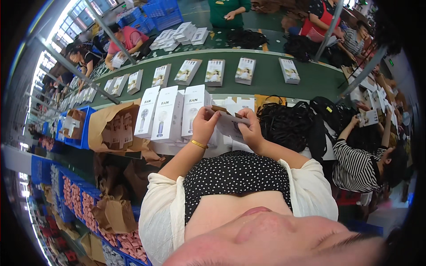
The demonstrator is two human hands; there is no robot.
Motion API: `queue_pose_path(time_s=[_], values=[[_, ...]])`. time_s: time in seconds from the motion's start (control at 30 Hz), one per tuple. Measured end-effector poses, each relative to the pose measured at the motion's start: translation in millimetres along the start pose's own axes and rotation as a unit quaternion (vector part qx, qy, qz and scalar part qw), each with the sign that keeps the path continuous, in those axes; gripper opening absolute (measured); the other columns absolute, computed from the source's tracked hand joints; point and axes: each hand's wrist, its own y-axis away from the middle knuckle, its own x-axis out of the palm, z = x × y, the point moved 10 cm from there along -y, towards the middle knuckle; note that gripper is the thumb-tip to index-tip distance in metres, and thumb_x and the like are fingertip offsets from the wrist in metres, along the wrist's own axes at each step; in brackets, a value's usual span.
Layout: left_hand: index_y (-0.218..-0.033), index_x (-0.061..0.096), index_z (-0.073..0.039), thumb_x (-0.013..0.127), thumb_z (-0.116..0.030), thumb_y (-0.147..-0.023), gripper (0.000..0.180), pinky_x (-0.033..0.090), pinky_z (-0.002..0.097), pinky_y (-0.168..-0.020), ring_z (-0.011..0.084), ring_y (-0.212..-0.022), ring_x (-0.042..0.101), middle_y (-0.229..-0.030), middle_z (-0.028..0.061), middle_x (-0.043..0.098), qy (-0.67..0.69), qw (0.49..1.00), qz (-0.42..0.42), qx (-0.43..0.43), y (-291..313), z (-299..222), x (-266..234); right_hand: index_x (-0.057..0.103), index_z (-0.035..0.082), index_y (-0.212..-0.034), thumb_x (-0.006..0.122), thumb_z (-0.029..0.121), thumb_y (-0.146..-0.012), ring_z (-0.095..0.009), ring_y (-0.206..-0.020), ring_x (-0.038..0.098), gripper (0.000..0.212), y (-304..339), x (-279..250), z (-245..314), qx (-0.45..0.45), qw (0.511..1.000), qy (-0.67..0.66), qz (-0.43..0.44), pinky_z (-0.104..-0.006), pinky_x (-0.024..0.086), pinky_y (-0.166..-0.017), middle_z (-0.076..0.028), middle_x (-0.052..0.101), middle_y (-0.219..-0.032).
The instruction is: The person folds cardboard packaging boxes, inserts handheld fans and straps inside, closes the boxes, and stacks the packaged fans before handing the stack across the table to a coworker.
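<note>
Both my hands are closed on one white carton (231, 126), held in front of my chest with its brown inner flaps showing at the top. My left hand (205, 127) grips its left edge with the thumb on top. On its right edge is my right hand (252, 131), thumb pressed against the near face. Just left of the carton, white boxes (166, 117) printed with a small handheld fan stand upright in a cluster. More pale cartons (239, 104) lie behind my hands, partly hidden.
A green conveyor belt (266, 88) carries a spaced row of printed boxes (214, 72). Black straps (284, 126) are heaped to my right. A large brown paper bag (100, 128) with flat cartons and blue crates (88, 199) of pink parts are left. Co-workers sit around the line.
</note>
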Motion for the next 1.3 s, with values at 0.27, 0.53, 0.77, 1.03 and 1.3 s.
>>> queue_pose_path(time_s=[0.27,0.53,0.77,1.03,1.3], values=[[-0.126,0.034,-0.001,0.050,-0.010,-0.087,0.043,0.040,0.0241,-0.083,0.0126,-0.096,0.050,-0.113,0.0120,0.050,0.076,0.991,0.102,0.052,8,-14,35,0.040,0.003,-0.117,0.040,0.010,-0.084,-0.013,-0.100,0.043,0.033,-7,-37,-15,0.016,0.987,-0.112,-0.117,-0.0264,0.032,-0.091,-0.008,0.045,-0.112],[-0.118,0.040,-0.003,0.066,-0.015,-0.073,0.054,0.038,0.0368,-0.091,0.0333,-0.107,0.047,-0.124,0.0206,0.040,-0.238,0.923,0.158,0.258,26,-54,67,0.042,0.003,-0.116,0.045,0.008,-0.085,-0.016,-0.106,0.043,0.031,-12,-46,-38,0.081,0.982,-0.071,-0.157,-0.0265,0.031,-0.094,-0.008,0.046,-0.112],[-0.105,0.048,-0.005,0.071,-0.015,-0.067,0.045,0.042,0.0389,-0.086,0.0381,-0.104,0.048,-0.121,0.0221,0.042,-0.266,0.908,0.179,0.271,25,-46,49,0.042,0.004,-0.126,0.047,0.006,-0.085,-0.015,-0.107,0.047,0.041,-15,-10,-37,0.248,0.883,-0.397,0.027,-0.0291,0.034,-0.095,-0.009,0.050,-0.118],[-0.095,0.046,-0.005,0.072,-0.015,-0.067,0.040,0.044,0.0369,-0.081,0.0366,-0.100,0.051,-0.118,0.0211,0.046,-0.241,0.907,0.179,0.295,44,-58,44,0.054,0.006,-0.118,0.058,0.004,-0.076,-0.011,-0.101,0.050,0.042,-4,5,-9,0.254,0.928,-0.075,0.260,-0.0250,0.039,-0.088,-0.006,0.054,-0.116],[-0.092,0.044,-0.005,0.074,-0.015,-0.064,0.042,0.045,0.0368,-0.077,0.0362,-0.097,0.053,-0.116,0.0194,0.048,-0.254,0.918,0.143,0.269,51,-57,36,0.059,0.002,-0.110,0.062,0.006,-0.074,-0.011,-0.084,0.057,0.036,-8,12,-24,0.283,0.936,-0.019,0.206,-0.0230,0.045,-0.077,-0.009,0.061,-0.099]])
